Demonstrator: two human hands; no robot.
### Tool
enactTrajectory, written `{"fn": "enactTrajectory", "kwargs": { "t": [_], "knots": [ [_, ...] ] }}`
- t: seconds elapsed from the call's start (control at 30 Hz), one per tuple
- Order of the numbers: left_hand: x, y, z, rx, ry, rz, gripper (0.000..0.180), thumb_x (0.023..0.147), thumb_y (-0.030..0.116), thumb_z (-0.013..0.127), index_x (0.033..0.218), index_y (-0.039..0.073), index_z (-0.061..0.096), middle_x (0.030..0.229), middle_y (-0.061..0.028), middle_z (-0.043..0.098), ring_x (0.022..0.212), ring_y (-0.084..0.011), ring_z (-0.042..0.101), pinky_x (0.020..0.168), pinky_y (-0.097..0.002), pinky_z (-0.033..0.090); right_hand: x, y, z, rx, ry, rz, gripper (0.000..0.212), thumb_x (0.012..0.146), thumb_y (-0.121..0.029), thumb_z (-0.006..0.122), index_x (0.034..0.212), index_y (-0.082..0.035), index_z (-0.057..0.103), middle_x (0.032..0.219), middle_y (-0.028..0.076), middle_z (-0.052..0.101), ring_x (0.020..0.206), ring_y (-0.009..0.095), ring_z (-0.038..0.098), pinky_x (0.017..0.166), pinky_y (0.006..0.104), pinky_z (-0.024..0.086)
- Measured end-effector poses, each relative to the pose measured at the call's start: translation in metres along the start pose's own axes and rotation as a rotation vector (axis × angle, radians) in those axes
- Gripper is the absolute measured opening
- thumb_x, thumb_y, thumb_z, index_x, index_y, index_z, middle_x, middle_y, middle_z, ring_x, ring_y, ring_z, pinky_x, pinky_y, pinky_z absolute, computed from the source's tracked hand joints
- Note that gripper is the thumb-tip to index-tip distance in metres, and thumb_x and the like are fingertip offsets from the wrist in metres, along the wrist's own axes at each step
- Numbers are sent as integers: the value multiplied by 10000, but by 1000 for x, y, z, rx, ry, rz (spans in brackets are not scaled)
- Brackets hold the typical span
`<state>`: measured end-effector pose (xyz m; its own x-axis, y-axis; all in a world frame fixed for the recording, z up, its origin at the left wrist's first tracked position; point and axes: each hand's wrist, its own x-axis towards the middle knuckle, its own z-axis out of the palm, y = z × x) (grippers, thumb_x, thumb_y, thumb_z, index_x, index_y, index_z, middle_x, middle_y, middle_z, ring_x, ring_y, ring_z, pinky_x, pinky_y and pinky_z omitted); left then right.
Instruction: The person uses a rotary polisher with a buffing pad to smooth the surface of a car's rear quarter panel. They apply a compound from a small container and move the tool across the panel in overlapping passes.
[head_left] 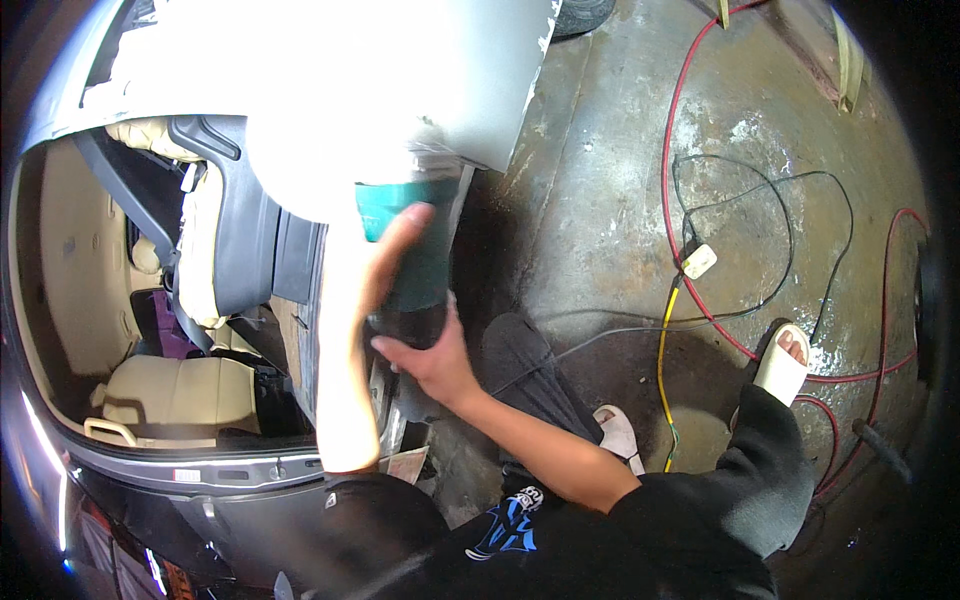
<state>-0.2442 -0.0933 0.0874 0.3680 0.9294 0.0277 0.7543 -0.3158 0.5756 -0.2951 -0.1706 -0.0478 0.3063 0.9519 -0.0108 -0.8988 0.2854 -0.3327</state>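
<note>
In front of me, beside the open car, is a teal and dark thing (418,262), roughly block- or can-shaped; I cannot make out its kind. My left hand (392,252) lies against its left side, with a finger or thumb stretched across the teal part; motion and glare blur this hand. My right hand (438,365) grips the lower end from the near side, thumb and fingers on either side of it. The thing's upper end meets a pale, glare-washed edge of a white car panel (500,90).
On the left, the car interior shows a beige seat (180,395) and dark trim (235,215). Across the concrete floor (600,230) run a red hose (668,150), a black cable (790,235) and a yellow cable (661,370). A white socket block (699,262) lies near my slippered foot (783,365).
</note>
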Motion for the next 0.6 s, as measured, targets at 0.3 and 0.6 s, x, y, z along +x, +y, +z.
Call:
{"fn": "enactTrajectory", "kwargs": {
  "t": [0.3, 0.6],
  "knots": [
    [15, 24, -29, 163, 287, 297, 721, 888, 270, 744, 1443, -48, 411, 1324, -216, 556, 1156, -286, 574, 990, -396, 475, 29, -45, 18, -119, -91, -153, 969, 691, -178, 883, 1466, 17, 337, 1291, 117, 560, 1223, 207, 531, 1077, 348, 399],
    [12, -73, 97, 473, -280, 21, 1082, 754, 615, 727, 1585, 300, 110, 1048, -319, 688, 984, -499, 673, 876, -498, 526, -31, 26, -69, 291, 227, 190, 260, 867, -99, 734, 1045, -46, 552, 742, 51, 612, 606, 157, 613, 546, 316, 507]
  ]
}}
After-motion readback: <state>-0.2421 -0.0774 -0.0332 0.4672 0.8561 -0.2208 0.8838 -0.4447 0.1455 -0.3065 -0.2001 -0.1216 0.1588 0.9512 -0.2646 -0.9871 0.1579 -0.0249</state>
